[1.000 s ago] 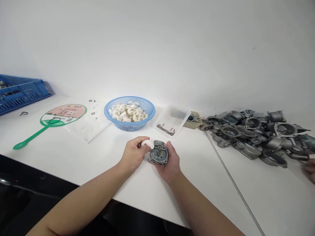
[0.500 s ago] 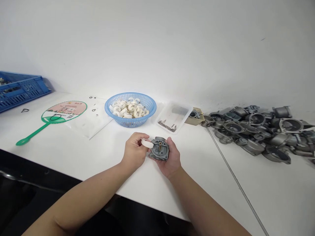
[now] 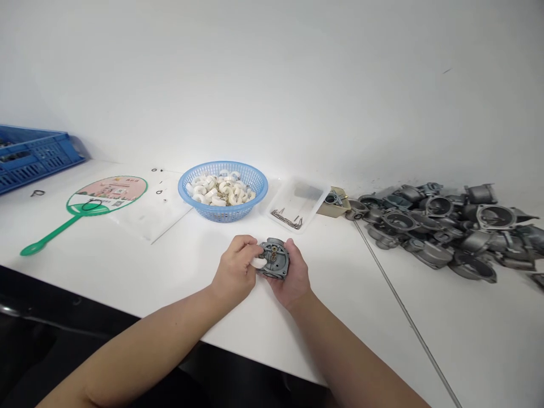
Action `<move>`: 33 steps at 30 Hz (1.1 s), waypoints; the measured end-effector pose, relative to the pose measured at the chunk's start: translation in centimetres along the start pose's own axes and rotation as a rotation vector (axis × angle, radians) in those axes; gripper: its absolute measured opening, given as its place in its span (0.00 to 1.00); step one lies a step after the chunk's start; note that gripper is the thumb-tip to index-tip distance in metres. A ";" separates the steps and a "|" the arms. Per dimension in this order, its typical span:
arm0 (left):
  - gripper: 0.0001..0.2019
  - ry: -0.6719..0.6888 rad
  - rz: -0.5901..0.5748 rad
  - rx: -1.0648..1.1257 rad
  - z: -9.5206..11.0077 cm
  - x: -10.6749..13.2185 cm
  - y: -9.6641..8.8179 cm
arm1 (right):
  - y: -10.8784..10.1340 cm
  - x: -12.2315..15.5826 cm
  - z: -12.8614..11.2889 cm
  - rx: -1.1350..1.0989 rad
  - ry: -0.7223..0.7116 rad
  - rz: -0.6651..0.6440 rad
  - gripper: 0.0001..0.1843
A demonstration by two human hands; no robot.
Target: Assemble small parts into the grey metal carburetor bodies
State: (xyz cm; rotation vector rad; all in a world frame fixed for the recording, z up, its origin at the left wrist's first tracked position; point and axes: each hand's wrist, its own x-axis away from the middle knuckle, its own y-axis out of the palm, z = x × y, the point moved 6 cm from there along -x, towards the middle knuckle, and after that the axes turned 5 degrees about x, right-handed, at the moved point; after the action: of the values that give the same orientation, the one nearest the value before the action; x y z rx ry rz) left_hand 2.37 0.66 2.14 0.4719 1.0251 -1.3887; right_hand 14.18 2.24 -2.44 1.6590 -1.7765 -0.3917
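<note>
Head view: the left hand (image 3: pixel 235 268) pinches a white piece (image 3: pixel 259 263), the right hand (image 3: pixel 296 279) wraps its grip round a metal part (image 3: pixel 279 258), and this likely fitting step needs careful lining up.

Printed characters (image 3: pixel 136 179) on the green-rimmed fan (image 3: pixel 101 191), too small to read.

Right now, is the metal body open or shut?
Open: the metal body in the right hand has no cover on this face, and brass parts show inside. The left hand holds a white piece.
</note>
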 end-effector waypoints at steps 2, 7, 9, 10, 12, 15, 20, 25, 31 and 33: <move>0.18 0.032 -0.006 -0.018 0.1 0.3 0.2 | -0.1 0.1 0.0 -0.009 0.008 0.035 0.19; 0.19 0.057 -0.034 -0.027 0.4 0.6 0.3 | -0.2 0.2 -0.1 -0.011 0.005 0.065 0.20; 0.19 0.063 -0.059 -0.037 0.5 0.6 0.4 | -0.3 0.2 -0.1 -0.016 0.005 0.074 0.19; 0.20 0.068 -0.076 -0.042 0.6 0.7 0.5 | -0.4 0.2 -0.2 -0.023 0.004 0.076 0.19; 0.20 0.076 -0.113 -0.047 0.7 0.8 0.7 | -0.5 0.2 -0.2 -0.034 0.003 0.073 0.20; 0.21 0.058 -0.182 -0.054 0.7 1.0 1.0 | -0.6 0.1 -0.3 -0.047 -0.006 0.067 0.19; 0.22 0.027 -0.265 -0.063 0.5 1.3 1.5 | -1.0 -0.1 -0.4 -0.072 -0.028 0.082 0.17; 0.14 0.079 -0.157 -0.075 1.1 1.1 0.9 | -1.0 -0.1 -0.5 -0.059 -0.062 0.058 0.17; 0.10 0.240 0.063 -0.083 3.5 0.7 -0.7 | -0.9 -0.2 -0.5 -0.042 -0.078 0.055 0.18; 0.08 0.270 0.088 -0.123 4.1 0.6 -0.7 | -0.8 -0.2 -0.4 -0.030 -0.076 0.053 0.19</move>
State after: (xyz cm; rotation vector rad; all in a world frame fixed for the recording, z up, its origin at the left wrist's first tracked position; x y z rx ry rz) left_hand 2.93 -3.09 4.02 0.6169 1.2853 -1.1965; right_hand 15.07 2.38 -2.70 1.5923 -1.8571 -0.4612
